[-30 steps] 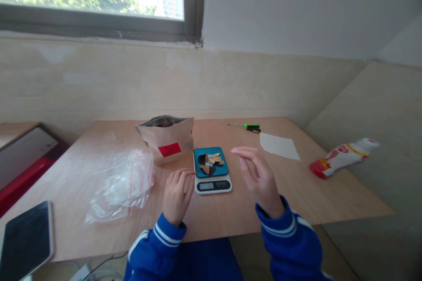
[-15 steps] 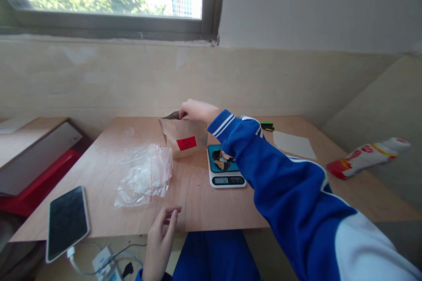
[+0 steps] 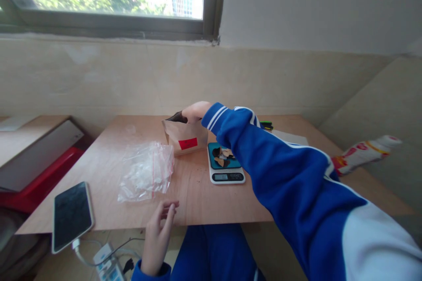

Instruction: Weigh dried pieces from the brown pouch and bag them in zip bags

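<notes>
My right hand point(image 3: 197, 111) reaches into the top of a brown paper bag point(image 3: 173, 132) with a red label, and its fingers are hidden inside. Right of the bag sits a white digital scale point(image 3: 227, 178) with a blue-green top, partly covered by my sleeve. Several dark and tan dried pieces point(image 3: 222, 157) lie on the scale, their kind unclear. My left hand point(image 3: 160, 226) rests at the table's front edge, fingers loosely curled and apart, holding nothing. Beyond it lies a heap of clear zip bags point(image 3: 145, 171).
A tablet point(image 3: 72, 215) with a white cable lies at the front left edge. A white and red bottle point(image 3: 365, 154) stands at the right. Behind my sleeve are a white paper point(image 3: 290, 137) and a black-green object point(image 3: 267, 125). A power strip point(image 3: 107, 263) is below the table.
My right hand has gone deeper into the paper bag and slightly right, its fingers now out of sight. The whole view has shifted a little. The left hand keeps its pose.
</notes>
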The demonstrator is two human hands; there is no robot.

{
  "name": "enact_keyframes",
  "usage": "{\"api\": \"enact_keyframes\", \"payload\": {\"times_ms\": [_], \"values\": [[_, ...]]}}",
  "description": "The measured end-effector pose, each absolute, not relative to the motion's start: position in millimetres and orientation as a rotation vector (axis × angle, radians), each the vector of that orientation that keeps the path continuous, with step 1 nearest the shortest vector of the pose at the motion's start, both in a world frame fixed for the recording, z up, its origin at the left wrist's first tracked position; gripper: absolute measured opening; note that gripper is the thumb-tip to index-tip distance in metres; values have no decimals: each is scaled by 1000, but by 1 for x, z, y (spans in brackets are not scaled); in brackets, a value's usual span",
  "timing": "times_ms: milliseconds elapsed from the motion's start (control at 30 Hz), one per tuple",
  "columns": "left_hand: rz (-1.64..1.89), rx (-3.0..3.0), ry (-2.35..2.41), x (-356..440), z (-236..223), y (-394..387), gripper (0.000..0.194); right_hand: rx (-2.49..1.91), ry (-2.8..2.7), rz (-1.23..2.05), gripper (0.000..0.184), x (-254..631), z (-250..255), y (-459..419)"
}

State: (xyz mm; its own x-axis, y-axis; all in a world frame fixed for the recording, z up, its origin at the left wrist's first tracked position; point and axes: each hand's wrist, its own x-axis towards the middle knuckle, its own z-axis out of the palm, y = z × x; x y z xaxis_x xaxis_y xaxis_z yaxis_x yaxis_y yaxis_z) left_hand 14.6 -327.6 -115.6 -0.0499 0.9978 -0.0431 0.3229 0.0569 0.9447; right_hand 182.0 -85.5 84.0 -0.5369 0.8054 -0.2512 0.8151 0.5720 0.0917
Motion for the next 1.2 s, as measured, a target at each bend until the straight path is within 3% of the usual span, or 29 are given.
{"api": "enact_keyframes", "payload": {"times_ms": [100, 367, 567, 667, 833, 1033, 1200], "values": [[1038, 1375, 1494, 13, -116, -328, 39, 1331, 2533, -145, 39, 186, 83, -79], [1041, 1359, 1507, 6, -118, -328, 41, 1320, 2607, -370, 31, 194, 74, -67], [1042, 1363, 1503, 6, -117, -330, 42, 1407, 2666, -92, 31, 187, 77, -75], [1047, 1363, 1499, 5, -119, -330, 42, 1371, 2685, -127, 27, 189, 78, -74], [1072, 1365, 1512, 1, -123, -329, 43, 1371, 2746, -332, 22, 200, 80, -69], [1087, 1364, 1505, -1, -124, -330, 42, 1498, 2763, -843, 16, 204, 95, -76], [1096, 1309, 1503, -1, -127, -330, 45, 1469, 2890, -1147, 20, 218, 108, -84]]}}
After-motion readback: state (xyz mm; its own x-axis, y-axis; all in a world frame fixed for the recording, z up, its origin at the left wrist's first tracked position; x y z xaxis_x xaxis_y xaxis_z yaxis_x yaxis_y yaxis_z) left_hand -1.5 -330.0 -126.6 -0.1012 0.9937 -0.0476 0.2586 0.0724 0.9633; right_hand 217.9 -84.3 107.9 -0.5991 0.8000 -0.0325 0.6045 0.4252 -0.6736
